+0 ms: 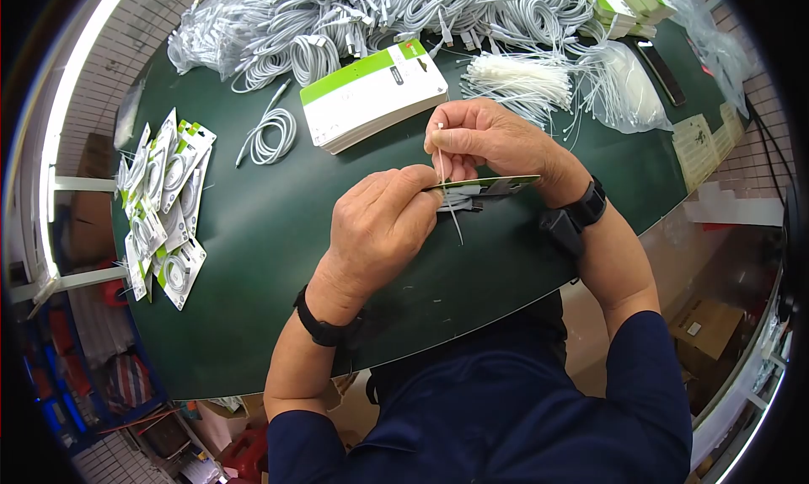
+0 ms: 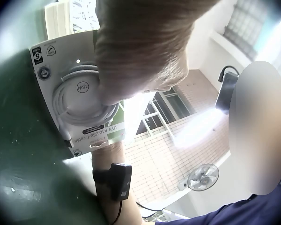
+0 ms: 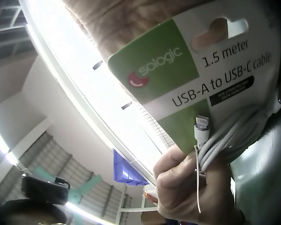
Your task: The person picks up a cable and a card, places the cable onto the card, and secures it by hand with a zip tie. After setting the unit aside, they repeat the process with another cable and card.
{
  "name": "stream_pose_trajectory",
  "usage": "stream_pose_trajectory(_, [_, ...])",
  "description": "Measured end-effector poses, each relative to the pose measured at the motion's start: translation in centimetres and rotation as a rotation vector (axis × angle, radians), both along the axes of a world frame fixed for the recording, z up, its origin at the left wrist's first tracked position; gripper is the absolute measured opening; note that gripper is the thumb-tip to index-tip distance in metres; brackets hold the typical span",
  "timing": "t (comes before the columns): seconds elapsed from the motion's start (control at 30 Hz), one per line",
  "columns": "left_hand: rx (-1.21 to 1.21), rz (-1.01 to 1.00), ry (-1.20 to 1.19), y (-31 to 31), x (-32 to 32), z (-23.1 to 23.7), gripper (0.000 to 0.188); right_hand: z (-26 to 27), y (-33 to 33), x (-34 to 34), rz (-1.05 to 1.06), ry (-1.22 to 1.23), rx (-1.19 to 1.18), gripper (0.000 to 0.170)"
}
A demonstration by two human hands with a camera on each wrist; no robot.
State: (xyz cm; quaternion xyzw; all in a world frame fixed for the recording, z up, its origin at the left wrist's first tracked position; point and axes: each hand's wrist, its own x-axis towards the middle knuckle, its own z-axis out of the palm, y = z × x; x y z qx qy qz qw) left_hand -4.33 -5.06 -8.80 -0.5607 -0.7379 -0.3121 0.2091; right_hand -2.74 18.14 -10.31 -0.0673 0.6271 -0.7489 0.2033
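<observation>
My left hand [image 1: 377,223] grips a white and green cable card [image 3: 164,70], held nearly edge-on in the head view. A coiled grey USB cable [image 3: 234,138] lies against the card's face, its metal plug close by my left fingers. A thin white cable tie [image 3: 198,187] passes the card beside the coil, with its tail hanging below. Above the card, my right hand [image 1: 497,142] pinches the upper end of that tie between thumb and forefinger. In the left wrist view, my left fingers cover part of the card's edge and coil.
Blank cards [image 1: 371,100] are stacked ahead, beside one loose coiled cable [image 1: 271,138]. Carded cables [image 1: 173,197] lie in a pile at left. Many grey cables [image 1: 354,16] are heaped at the back, with white cable ties [image 1: 522,83] and a phone [image 1: 661,72] at right.
</observation>
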Motion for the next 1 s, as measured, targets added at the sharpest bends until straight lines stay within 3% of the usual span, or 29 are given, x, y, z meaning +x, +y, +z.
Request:
stream_pose_trajectory(0.3, [-0.022, -0.082, -0.048, -0.2, -0.4, -0.2, 0.022, 0.4, 0.4, 0.2, 0.147, 0.075, 0.131, 0.023])
stream_pose_trajectory(0.5, [0.066, -0.063, -0.153, -0.1, -0.4, -0.3, 0.023, 0.1, -0.3, 0.3, 0.108, 0.031, 0.023, 0.025])
stream_pose_trajectory(0.6, [0.070, -0.029, -0.283, -0.4, -0.4, -0.1, 0.023, 0.8, -0.2, 0.2, -0.044, -0.029, 0.154, 0.025])
stream_pose_trajectory(0.73, [0.108, 0.088, -0.546, -0.6, -0.4, -0.2, 0.019, 0.9, 1.9, -0.1, -0.421, 0.191, 0.157, 0.016])
stream_pose_trajectory(0.83, [0.143, 0.161, -0.791, -0.8, -0.7, -0.6, 0.016, 1.8, 1.7, 0.4, -0.507, 0.448, 0.178, 0.019])
stream_pose_trajectory(0.93, [0.192, 0.183, -0.940, -0.7, -1.1, -1.8, 0.017, 2.5, 0.2, 0.9, -0.329, 0.781, 0.527, 0.027])
stream_pose_trajectory(1.0, [0.098, 0.224, -1.038, -0.9, -1.3, -1.6, 0.015, 2.2, -1.2, 1.1, -0.283, 0.919, 0.669, 0.032])
